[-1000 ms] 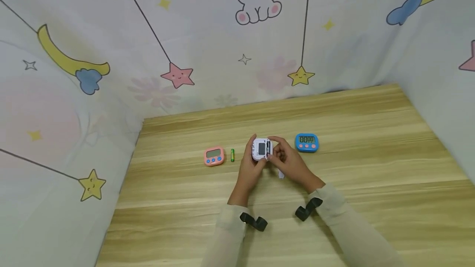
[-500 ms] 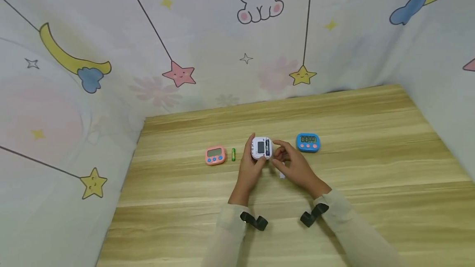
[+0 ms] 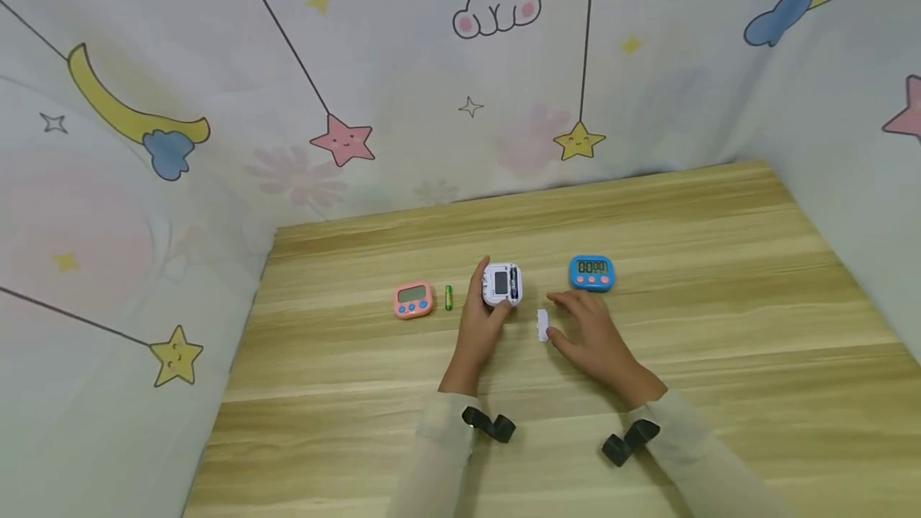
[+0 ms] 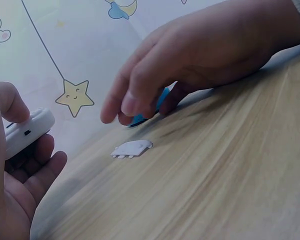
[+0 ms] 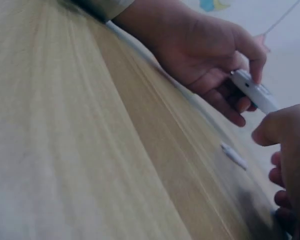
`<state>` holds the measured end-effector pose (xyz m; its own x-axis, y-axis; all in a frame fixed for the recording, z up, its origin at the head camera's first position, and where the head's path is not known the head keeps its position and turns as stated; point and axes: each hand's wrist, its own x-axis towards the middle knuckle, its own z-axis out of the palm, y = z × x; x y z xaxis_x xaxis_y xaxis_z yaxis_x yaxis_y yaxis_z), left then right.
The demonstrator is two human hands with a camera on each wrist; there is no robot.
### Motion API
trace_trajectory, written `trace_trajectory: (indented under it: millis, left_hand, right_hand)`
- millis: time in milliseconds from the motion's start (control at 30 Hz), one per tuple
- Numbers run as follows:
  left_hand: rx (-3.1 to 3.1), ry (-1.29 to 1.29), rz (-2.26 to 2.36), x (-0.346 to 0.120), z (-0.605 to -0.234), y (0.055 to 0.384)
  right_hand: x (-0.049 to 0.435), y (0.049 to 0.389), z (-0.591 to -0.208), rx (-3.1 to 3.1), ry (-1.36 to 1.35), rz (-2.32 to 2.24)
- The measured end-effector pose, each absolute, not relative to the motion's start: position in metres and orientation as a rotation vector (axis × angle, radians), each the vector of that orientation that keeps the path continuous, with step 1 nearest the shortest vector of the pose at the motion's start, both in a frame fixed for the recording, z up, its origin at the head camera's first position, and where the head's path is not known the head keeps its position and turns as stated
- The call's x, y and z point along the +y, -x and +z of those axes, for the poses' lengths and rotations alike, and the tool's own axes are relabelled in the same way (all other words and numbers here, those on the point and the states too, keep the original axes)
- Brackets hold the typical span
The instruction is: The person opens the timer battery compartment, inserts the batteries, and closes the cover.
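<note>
My left hand grips a white digital timer, back side up, with the thumb on its near edge. A battery lies in the uncovered slot at the timer's right side. On the table, a small white battery cover lies right of the timer; its tabbed edge shows in the left wrist view. Just right of the cover, my right hand hovers with fingers apart and relaxed, holding nothing. The left wrist view shows a gap between those fingers and the cover.
A green battery lies left of the timer, and a pink timer with a blank screen beyond it. The blue timer at the right displays digits. A patterned cloth hangs behind the wooden table.
My right hand has let go of the white timer's edge and moved right and toward me, uncovering the battery cover. The left hand still holds the timer.
</note>
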<state>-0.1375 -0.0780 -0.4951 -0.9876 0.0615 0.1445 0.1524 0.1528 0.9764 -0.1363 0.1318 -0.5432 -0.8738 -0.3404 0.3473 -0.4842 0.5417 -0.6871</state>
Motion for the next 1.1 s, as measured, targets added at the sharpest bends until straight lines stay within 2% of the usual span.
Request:
trace_trajectory:
  millis: [267,1100]
  left_hand:
    - [-2.328,0.208,-1.995,-0.0809,-0.4912,0.1396]
    - [-2.341,0.218,-2.025,-0.0745,-0.4929,0.1368]
  right_hand:
    - [0.1285,0.1347,-0.5413,-2.711,-0.752,1.021]
    - [0.1299,0.1311,-0.536,-2.771,-0.683,0.967]
